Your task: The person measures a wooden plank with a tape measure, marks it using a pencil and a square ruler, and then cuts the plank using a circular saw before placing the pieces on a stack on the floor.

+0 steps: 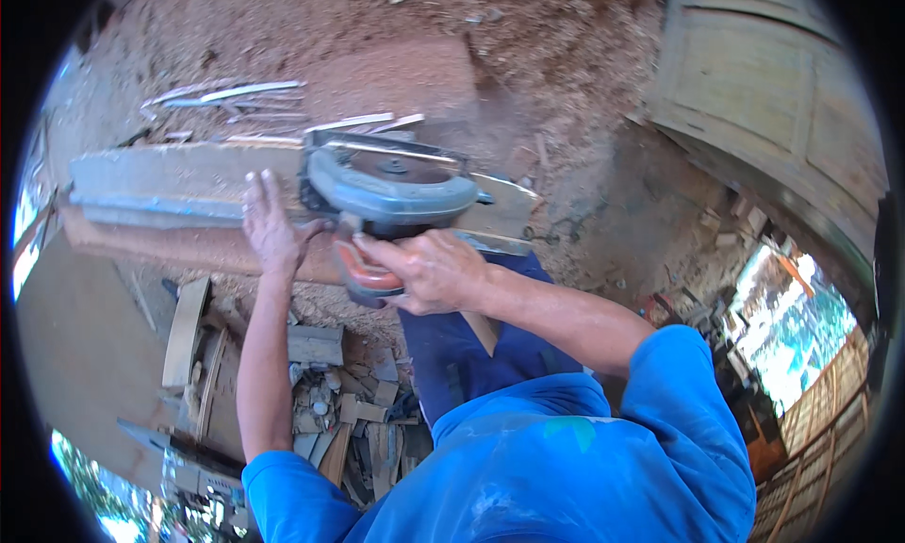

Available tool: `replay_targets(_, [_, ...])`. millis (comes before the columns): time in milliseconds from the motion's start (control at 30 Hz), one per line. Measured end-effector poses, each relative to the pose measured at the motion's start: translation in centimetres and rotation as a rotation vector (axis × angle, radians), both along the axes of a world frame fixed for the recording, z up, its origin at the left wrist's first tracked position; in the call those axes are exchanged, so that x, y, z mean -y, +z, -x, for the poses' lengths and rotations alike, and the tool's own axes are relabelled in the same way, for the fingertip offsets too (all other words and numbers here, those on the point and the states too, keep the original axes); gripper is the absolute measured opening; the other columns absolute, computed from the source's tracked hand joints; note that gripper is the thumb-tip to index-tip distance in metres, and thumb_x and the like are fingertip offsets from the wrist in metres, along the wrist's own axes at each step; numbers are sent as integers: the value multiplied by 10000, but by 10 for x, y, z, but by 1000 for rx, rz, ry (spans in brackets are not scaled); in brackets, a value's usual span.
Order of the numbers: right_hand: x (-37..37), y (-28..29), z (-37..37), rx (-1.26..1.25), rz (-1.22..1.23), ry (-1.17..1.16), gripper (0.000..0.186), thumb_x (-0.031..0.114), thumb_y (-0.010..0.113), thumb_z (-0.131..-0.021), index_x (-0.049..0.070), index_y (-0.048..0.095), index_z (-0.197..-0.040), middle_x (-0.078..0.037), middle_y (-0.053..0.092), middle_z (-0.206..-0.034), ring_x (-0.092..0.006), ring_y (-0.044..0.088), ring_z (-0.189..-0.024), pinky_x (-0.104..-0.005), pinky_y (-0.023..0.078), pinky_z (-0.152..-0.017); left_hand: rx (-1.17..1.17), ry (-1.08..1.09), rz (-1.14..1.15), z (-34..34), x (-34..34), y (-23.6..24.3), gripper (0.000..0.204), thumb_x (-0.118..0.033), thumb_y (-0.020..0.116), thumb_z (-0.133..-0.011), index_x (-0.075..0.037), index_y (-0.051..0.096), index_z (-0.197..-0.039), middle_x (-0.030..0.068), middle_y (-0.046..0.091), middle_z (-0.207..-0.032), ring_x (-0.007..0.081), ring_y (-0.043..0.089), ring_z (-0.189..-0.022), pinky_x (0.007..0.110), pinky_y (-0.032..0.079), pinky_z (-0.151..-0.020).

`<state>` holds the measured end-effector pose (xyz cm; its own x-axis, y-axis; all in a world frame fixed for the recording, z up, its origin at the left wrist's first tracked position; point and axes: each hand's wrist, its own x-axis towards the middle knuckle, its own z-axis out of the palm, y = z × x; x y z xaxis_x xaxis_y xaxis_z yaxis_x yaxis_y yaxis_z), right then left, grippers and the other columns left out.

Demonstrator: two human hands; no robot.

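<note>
My right hand (pixel 438 271) is closed round the red-and-dark rear handle of a circular saw (pixel 386 189). The saw has a grey-blue guard and its round blade faces away from me. It rests on a long wooden board (pixel 170 189) that runs off to the left. Fingers stretched, my left hand (pixel 271 224) lies flat on the board just left of the saw. Its thumb reaches close to the saw's handle. The blade's lower edge and the cut line are hidden by the saw.
Thin wood strips (pixel 250 90) lie beyond the board on sawdust-covered ground (pixel 566 34). Wood offcuts (pixel 368 411) are heaped below my left arm, beside a large flat panel (pixel 85 326). A panelled wooden piece (pixel 773 100) stands at the far right.
</note>
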<state>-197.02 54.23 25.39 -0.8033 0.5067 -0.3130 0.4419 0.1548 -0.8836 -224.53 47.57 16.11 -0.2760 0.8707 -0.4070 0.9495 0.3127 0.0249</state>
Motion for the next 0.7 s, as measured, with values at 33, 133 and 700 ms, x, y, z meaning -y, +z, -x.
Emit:
replay_targets(33, [-2,3,2,-31,4,15,690,320,772,-773,33,527,-1350,-226,713,-834,-424,705,-743,-511,574,-668,34,-13,-4,0,-2,2,1307,-482,908,-594,-112,165,-1603,203,183,-1643,405,239,-1490,521,244,-1182])
replay_targets(133, [-2,3,7,0,19,5,818,223,832,-703,38,488,-1421,-214,714,-892,-419,689,-795,-475,558,-697,46,25,3,0,-3,5,1323,-509,906,-578,-108,169,-1601,198,178,-1645,421,229,-1488,517,230,-1189])
replay_targets(700, [-1,-2,37,-27,-26,22,768,210,838,-725,6,514,-1391,-191,719,-1023,-379,711,-879,-440,578,-774,56,35,-70,9,4,1,1350,-539,902,-544,-8,194,-1563,200,218,-1624,376,281,-1468,468,214,-1199])
